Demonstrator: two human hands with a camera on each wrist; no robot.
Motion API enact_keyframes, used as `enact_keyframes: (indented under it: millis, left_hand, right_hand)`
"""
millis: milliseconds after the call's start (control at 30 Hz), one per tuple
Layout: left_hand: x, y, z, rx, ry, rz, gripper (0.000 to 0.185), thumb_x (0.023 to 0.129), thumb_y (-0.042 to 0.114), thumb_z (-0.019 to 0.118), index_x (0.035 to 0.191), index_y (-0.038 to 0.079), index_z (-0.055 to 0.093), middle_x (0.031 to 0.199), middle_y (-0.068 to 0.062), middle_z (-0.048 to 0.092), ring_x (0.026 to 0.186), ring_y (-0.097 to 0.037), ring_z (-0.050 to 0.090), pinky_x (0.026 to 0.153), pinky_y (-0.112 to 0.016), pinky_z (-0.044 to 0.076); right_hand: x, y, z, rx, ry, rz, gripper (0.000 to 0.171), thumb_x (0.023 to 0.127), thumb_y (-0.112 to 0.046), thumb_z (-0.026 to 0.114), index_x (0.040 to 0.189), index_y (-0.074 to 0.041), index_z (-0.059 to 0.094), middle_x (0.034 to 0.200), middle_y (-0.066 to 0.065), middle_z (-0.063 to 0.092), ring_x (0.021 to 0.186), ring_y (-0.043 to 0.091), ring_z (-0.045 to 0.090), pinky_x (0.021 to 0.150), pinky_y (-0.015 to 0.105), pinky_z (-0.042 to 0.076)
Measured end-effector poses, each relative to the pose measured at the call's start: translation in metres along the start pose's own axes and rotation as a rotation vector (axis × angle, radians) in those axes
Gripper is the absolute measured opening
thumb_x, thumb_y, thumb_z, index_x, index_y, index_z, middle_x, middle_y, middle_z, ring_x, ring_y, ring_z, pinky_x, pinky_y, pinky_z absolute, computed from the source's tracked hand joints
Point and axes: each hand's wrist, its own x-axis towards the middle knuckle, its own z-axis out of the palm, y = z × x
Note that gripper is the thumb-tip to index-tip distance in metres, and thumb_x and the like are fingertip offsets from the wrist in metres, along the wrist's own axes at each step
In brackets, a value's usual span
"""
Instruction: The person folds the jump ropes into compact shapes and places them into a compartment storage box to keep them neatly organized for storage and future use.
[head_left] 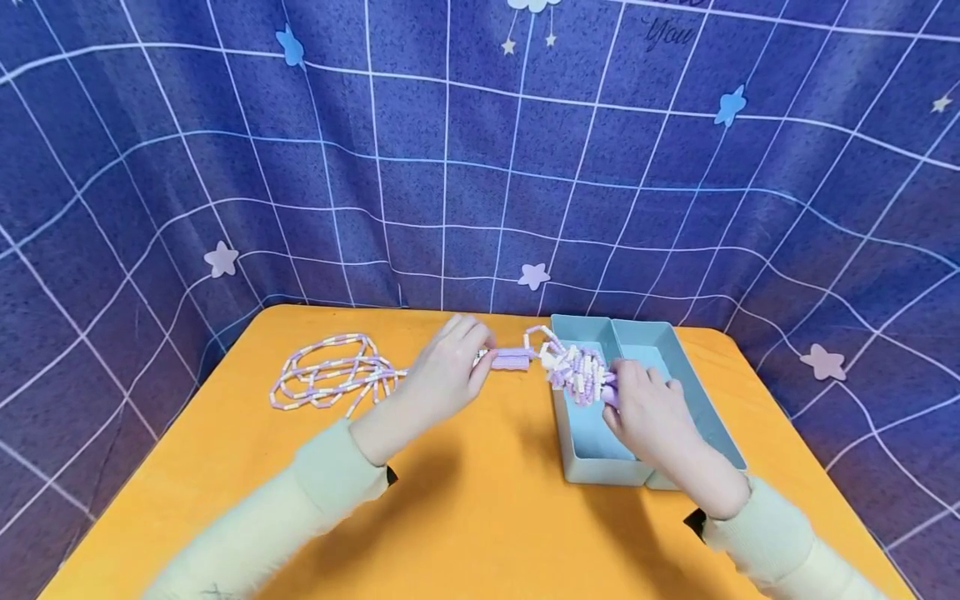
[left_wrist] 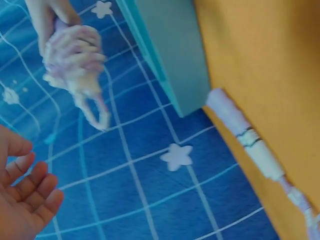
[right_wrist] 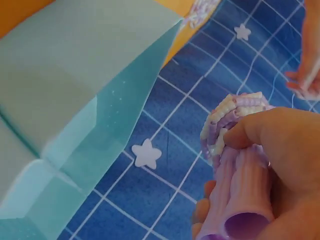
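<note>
My right hand [head_left: 651,408] grips a bundled beaded jump rope [head_left: 577,371] over the left compartment of the blue box. Its ribbed purple handles [right_wrist: 247,190] lie side by side in the palm in the right wrist view, and a small loop of white and purple beads dangles from the bundle in the left wrist view. Fingers loosely bent and holding nothing, my left hand [head_left: 446,367] hovers over the table. Beyond its fingertips lie the purple handles [head_left: 512,362] of a second jump rope, whose beaded cord [head_left: 330,375] spreads in loose loops to the left.
The light blue box [head_left: 606,472] has two compartments and stands at the table's right side. An orange-yellow cover [head_left: 480,517] lies over the table. Behind the far edge hangs a dark blue curtain [head_left: 420,183] with grid lines and stars.
</note>
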Motion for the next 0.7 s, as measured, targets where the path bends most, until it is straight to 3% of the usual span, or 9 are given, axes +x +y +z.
enact_keyframes:
  millis: [267, 500, 700]
  left_hand:
    - [-0.011, -0.026, 0.040, 0.069, -0.106, -0.088, 0.031, 0.086, 0.013, 0.060, 0.115, 0.005, 0.053, 0.111, -0.009, 0.054, 0.104, -0.026, 0.050, 0.086, -0.041, 0.042]
    - [-0.022, -0.053, 0.080, 0.117, -0.198, -0.116, 0.041, 0.084, 0.015, 0.061, 0.123, 0.008, 0.049, 0.124, -0.011, 0.048, 0.116, -0.029, 0.044, 0.091, -0.045, 0.037]
    - [-0.026, -0.074, 0.111, 0.150, -0.313, -0.146, 0.050, 0.081, 0.023, 0.064, 0.126, 0.010, 0.046, 0.131, -0.014, 0.042, 0.121, -0.031, 0.038, 0.093, -0.047, 0.033]
  right_hand:
    - [-0.013, 0.019, -0.001, 0.086, 0.015, 0.156, 0.044, 0.077, -0.018, 0.056, 0.114, 0.004, 0.043, 0.095, 0.019, 0.051, 0.085, 0.036, 0.050, 0.065, 0.050, 0.036]
    - [-0.019, 0.035, 0.007, 0.104, 0.061, 0.223, 0.043, 0.084, -0.015, 0.055, 0.120, 0.004, 0.041, 0.103, 0.025, 0.049, 0.092, 0.044, 0.048, 0.063, 0.051, 0.034]
    - [-0.022, 0.046, 0.019, 0.070, 0.117, 0.324, 0.044, 0.083, -0.014, 0.059, 0.118, 0.007, 0.042, 0.097, 0.029, 0.047, 0.084, 0.047, 0.046, 0.055, 0.050, 0.033]
